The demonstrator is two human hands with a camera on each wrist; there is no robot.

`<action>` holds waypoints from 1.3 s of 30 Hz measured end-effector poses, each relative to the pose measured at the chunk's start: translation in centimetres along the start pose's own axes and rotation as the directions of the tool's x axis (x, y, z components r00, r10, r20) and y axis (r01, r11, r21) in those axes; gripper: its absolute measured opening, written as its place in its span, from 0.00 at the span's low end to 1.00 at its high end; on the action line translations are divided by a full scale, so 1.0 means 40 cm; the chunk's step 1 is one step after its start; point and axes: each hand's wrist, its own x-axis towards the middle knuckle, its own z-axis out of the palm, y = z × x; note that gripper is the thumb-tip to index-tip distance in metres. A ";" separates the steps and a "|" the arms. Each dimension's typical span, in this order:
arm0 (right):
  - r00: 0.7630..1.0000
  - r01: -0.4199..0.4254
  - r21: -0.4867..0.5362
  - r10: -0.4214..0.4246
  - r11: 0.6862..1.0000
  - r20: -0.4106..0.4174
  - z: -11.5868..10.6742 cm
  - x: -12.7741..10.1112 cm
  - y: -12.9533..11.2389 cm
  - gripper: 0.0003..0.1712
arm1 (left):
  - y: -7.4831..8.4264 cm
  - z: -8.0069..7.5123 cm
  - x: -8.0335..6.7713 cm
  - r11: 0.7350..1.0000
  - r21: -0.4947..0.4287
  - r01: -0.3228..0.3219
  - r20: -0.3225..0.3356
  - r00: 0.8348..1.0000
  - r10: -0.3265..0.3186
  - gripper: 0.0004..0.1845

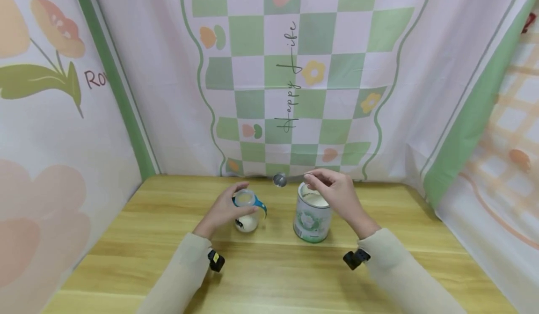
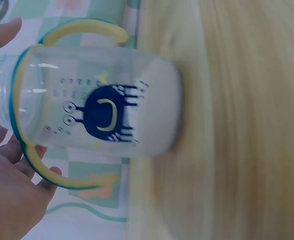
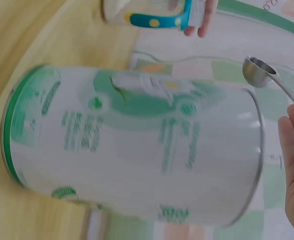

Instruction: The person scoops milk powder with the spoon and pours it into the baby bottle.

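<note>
Wooden table (image 1: 269, 276) fills the lower half of the head view, with a checked green and white cloth (image 1: 294, 70) behind it. Near the centre, the left hand (image 1: 223, 208) curls around the rim of an open baby bottle (image 1: 248, 211), which stands upright with white powder at its bottom. The right hand (image 1: 337, 192) pinches the handle of a metal measuring spoon (image 1: 280, 179); its long axis lies almost level, with the bowl pointing to the left, between the bottle and the open formula tin (image 1: 312, 213).

From the left wrist view, the bottle (image 2: 97, 105) fills the frame, with yellow handles and a dark blue monster print; the palm (image 2: 7, 200) is at the lower left.

From the right wrist view, the tin (image 3: 132, 150) is large and the spoon (image 3: 259, 72) is at the upper right.

I think powder could spill on the table if the spoon tilts, or the light bottle could tip if the spoon knocks its narrow mouth.
</note>
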 end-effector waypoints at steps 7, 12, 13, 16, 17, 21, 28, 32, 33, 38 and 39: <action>1.000 -0.030 -0.011 0.030 0.999 -0.002 -0.040 -0.006 0.022 0.13 | 0.027 0.006 0.010 0.999 0.029 -0.045 -0.008 0.999 0.046 0.42; 1.000 -0.021 -0.024 0.021 0.999 -0.017 -0.063 -0.012 0.045 0.14 | 0.047 0.011 0.014 0.994 0.074 -0.085 -0.003 0.996 0.086 0.40; 1.000 -0.024 -0.029 0.024 0.999 -0.019 -0.068 -0.014 0.047 0.13 | 0.051 0.011 0.015 0.992 0.080 -0.094 -0.001 0.996 0.094 0.39; 0.999 -0.031 -0.046 0.029 0.998 -0.027 -0.081 -0.019 0.057 0.12 | 0.066 0.013 0.016 0.989 0.091 -0.113 0.001 0.994 0.113 0.38; 0.999 -0.032 -0.055 0.030 0.998 -0.030 -0.084 -0.022 0.062 0.11 | 0.070 0.014 0.017 0.988 0.098 -0.120 0.001 0.993 0.120 0.37; 0.999 -0.009 -0.120 0.003 0.993 -0.051 -0.097 -0.030 0.079 0.08 | 0.089 0.019 0.021 0.980 0.118 -0.160 0.002 0.987 0.160 0.36; 0.992 0.056 -0.187 -0.075 0.981 -0.096 -0.120 -0.041 0.101 0.07 | 0.129 0.036 0.027 0.965 0.125 -0.232 0.027 0.973 0.230 0.36; 0.992 0.065 -0.192 -0.085 0.979 -0.096 -0.134 -0.049 0.100 0.06 | 0.155 0.055 0.026 0.960 0.111 -0.257 0.038 0.966 0.254 0.37; 0.992 0.065 -0.189 -0.085 0.980 -0.096 -0.137 -0.051 0.100 0.05 | 0.160 0.062 0.026 0.961 0.102 -0.256 0.042 0.967 0.253 0.37; 0.992 0.060 -0.221 -0.083 0.973 -0.094 -0.148 -0.059 0.106 0.04 | 0.174 0.094 0.031 0.971 0.063 -0.231 0.079 0.971 0.226 0.40; 0.993 0.058 -0.230 -0.081 0.972 -0.091 -0.149 -0.060 0.107 0.04 | 0.176 0.101 0.033 0.973 0.055 -0.224 0.089 0.972 0.219 0.40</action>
